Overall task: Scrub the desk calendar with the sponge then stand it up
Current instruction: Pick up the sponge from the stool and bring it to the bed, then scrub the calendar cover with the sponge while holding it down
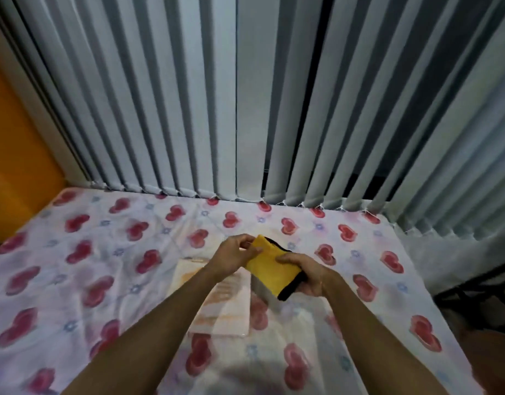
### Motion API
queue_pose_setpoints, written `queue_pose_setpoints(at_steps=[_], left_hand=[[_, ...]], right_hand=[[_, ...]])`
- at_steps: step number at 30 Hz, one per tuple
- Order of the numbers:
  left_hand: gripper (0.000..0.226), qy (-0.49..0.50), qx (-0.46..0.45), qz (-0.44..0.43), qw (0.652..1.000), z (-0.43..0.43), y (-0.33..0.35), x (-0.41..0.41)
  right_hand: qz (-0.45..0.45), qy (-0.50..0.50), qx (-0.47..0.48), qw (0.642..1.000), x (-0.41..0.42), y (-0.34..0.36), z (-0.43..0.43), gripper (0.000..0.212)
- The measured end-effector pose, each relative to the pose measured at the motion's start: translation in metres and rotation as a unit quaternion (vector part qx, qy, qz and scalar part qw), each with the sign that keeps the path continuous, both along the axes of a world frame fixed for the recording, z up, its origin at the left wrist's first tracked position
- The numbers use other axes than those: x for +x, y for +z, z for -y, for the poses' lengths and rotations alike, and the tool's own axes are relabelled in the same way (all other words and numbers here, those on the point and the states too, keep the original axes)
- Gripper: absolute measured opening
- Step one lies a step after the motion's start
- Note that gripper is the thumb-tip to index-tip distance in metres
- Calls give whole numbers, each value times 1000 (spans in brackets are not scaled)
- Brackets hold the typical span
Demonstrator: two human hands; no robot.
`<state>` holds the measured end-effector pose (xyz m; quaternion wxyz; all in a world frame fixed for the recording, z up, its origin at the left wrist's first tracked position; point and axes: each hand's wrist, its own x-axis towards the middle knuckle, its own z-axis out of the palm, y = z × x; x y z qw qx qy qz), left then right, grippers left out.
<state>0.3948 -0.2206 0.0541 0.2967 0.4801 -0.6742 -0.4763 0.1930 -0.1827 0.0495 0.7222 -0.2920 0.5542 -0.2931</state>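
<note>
Above the bed, both hands' fingers pinched the yellow sponge, likely readying it; scrubbing the flat calendar came next.

We see a bed under a white sheet printed with red hearts. The calendar lies flat on it near the middle, its print blurred.
</note>
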Motion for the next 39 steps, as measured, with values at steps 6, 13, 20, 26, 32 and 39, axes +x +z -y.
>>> queue_pose_setpoints(at_steps=[6, 13, 20, 26, 32, 39], left_hand=[[35, 21, -5, 73, 997, 12, -23, 65], [115, 0, -91, 367, 926, -23, -102, 154], [126, -64, -106, 419, 899, -49, -142, 180], [136, -56, -116, 418, 899, -52, -144, 177], [135, -40, -130, 427, 894, -53, -145, 174], [134, -50, -114, 445, 887, -50, -147, 176]], right_hand=[[-53, 2, -32, 998, 55, -14, 6, 35], [-372, 17, -162, 914, 101, -24, 14, 42], [-592, 179, -246, 746, 151, -79, 1, 57], [-648, 206, -201, 705, 170, -111, 2, 77], [-656, 175, -261, 686, 181, -119, -1, 64], [-627, 218, -304, 683, 145, -123, -30, 61]])
